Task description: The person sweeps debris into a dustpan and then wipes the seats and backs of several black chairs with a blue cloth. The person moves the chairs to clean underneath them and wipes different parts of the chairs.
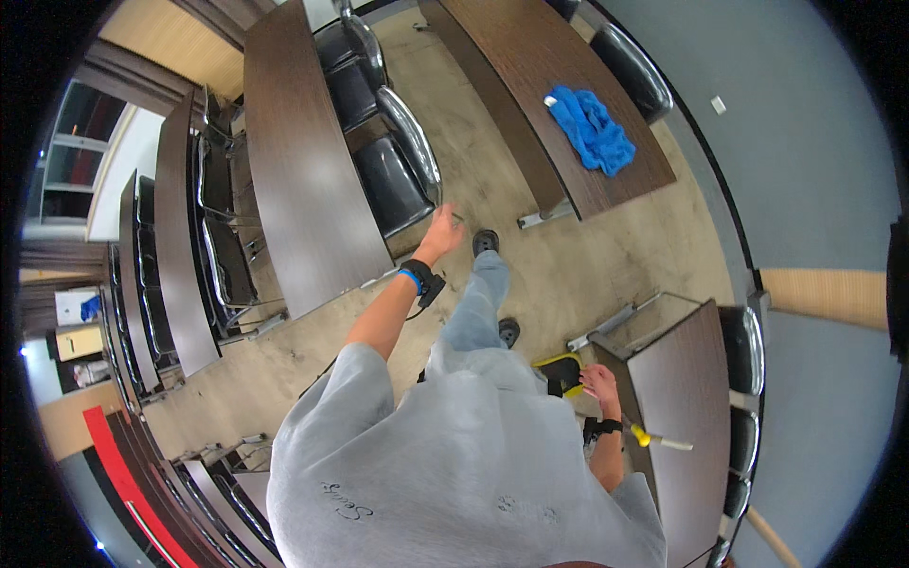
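Note:
My left hand [442, 231] is out ahead at the front corner of a black chair [394, 181], its fingers loosely curled. A small thin shape shows by the fingertips, too blurred to name. Lower right, my right hand [600, 383] has its fingers apart beside a dark tabletop [682, 397], and I see nothing in it. Just left of that hand a black dustpan with a yellow rim [564, 373] is partly hidden by my shirt and the hand. A handle with a yellow grip and pale end [650, 439] sticks out past my right wrist over the tabletop edge.
A crumpled blue cloth [593, 131] lies on the table [525, 71] ahead to the right. On the left stands a long table [312, 163], with more rows of tables and chairs [227, 263] beyond. Metal table feet [543, 216] jut onto the floor [554, 284]. A grey wall [781, 142] borders the right.

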`<action>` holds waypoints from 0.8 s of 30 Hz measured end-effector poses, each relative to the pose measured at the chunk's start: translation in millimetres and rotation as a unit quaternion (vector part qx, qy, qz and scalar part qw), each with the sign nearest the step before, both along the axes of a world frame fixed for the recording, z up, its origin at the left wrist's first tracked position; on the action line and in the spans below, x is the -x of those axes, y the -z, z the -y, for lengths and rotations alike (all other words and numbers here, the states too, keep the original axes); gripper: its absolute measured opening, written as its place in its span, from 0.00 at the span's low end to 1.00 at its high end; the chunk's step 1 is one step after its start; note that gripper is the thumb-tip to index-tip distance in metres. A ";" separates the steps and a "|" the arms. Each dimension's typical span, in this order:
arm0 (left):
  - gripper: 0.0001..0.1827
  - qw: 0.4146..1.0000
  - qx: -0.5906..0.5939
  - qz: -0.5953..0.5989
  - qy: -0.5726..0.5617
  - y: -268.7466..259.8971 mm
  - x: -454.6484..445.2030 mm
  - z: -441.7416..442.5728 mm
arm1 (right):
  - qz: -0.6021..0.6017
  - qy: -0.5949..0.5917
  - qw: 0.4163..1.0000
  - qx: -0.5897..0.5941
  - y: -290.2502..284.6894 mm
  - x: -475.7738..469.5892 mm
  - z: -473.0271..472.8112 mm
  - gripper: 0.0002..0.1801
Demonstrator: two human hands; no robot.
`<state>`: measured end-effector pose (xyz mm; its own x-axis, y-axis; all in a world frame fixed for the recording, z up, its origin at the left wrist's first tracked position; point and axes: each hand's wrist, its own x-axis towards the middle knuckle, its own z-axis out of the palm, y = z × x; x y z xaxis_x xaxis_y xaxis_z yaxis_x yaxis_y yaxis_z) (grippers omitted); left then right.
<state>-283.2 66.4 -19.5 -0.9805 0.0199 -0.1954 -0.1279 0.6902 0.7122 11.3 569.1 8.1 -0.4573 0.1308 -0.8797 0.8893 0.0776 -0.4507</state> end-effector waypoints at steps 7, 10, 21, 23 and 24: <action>0.47 0.974 0.111 -0.053 -0.192 77.1 154.0 33.9 | -0.385 -0.150 0.905 -0.103 2.8 265.1 67.0 0.29; 0.49 0.956 0.229 0.017 -0.183 112.9 177.2 56.1 | -0.481 -0.197 0.811 -0.269 -6.9 429.7 114.9 0.42; 0.53 0.948 0.157 0.066 -0.269 64.3 206.8 59.9 | -0.139 -0.260 0.796 -0.528 14.6 670.4 203.5 0.40; 0.54 0.940 0.124 0.068 -0.309 74.6 223.6 76.1 | -0.220 -0.295 0.739 -0.564 13.6 651.8 201.3 0.35; 0.54 0.936 0.104 0.072 -0.327 77.4 231.9 79.9 | -0.253 -0.308 0.719 -0.569 12.1 642.0 195.3 0.32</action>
<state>-515.1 -13.5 -96.9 -0.7322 -0.6295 -0.2601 -0.6570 0.5521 0.5134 -630.7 373.8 -4.1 -0.9607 0.2704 -0.0629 0.2730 0.9613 -0.0374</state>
